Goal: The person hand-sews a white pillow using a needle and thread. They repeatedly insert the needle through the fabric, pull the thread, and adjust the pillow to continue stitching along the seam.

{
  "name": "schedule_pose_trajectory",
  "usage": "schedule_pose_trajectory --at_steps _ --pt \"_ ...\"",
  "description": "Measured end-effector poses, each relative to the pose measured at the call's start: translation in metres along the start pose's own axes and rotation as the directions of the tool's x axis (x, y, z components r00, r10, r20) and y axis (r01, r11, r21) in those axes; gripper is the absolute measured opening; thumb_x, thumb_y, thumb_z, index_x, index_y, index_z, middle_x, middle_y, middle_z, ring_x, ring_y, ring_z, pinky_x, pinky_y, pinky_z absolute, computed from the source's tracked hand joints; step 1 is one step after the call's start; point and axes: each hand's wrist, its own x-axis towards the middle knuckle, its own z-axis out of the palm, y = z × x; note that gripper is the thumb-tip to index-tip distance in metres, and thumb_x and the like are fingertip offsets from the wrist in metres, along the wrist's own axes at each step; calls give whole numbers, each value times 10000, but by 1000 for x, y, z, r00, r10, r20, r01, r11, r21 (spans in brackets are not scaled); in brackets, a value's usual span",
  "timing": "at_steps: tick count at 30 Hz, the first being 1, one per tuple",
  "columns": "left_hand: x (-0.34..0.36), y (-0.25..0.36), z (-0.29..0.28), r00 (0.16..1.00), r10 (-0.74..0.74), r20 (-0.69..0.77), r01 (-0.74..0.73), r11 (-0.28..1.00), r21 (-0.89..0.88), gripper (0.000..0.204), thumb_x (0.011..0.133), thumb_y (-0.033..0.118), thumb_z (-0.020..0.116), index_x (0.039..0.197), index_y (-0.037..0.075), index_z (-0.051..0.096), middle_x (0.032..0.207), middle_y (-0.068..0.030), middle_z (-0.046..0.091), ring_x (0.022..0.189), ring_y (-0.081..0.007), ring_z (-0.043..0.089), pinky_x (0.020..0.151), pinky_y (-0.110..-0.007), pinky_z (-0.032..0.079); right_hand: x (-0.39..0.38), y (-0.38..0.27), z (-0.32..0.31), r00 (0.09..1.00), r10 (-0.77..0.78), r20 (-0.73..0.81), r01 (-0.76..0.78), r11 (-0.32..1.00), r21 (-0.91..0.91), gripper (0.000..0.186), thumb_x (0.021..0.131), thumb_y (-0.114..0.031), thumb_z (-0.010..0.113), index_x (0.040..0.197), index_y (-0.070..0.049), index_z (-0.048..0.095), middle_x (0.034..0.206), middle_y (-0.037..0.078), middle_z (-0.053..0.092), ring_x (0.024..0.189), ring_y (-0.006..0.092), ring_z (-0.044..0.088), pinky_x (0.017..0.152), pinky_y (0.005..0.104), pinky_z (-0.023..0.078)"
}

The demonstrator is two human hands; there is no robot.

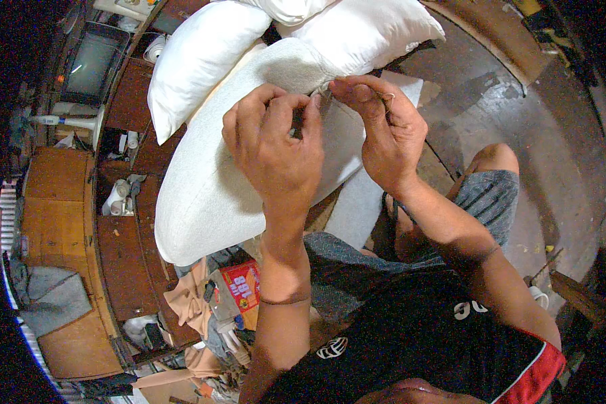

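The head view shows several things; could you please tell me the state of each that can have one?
Large white cushion, plump
Left hand, curled at the cushion's edge; grip unclear
Right hand, curled at that edge; grip unclear
Left white pillow, plump
Right white pillow, plump
Grey cloth, draped over wooden cabinet

Left of left hand [273,151]: reddish-brown wooden shelving [121,269], open compartments; farther left, lighter brown wooden cabinet [55,202]. Right of right hand [392,135]: worn grey-brown floor [545,148], patchy, scuffed, pale sheen of light across it.
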Motion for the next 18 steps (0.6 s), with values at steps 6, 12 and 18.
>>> schedule_pose_trajectory --at_steps 6,12,18 --pt "0 0 1 1000 15 -18 -16 1000 -1 146 740 150 858 802 134 727 1003 -28 644 1011 -261 581 910 -403 463 1 3 1 1000 1 -18 -1 1000 -9 254 1088 -122 522 1164 90 640 1103 180 727 1037 248 718 966 379 577" --pt "0 -3 0 999 31 -14 -31 999 11 141 747 156 854 801 139 724 1000 -25 644 1010 -256 580 910 -403 457 6 1 0 997 -78 23 80 989 -127 245 1088 -119 519 1150 89 632 1093 171 726 1029 240 716 957 371 582" --pt "0 -2 3 999 36 -19 -36 999 -6 140 752 158 851 804 138 722 993 -22 641 998 -252 575 904 -403 451 5 3 -3 980 -188 60 197 953 -231 249 1092 -126 511 1155 83 631 1089 158 729 1033 230 711 955 366 581"
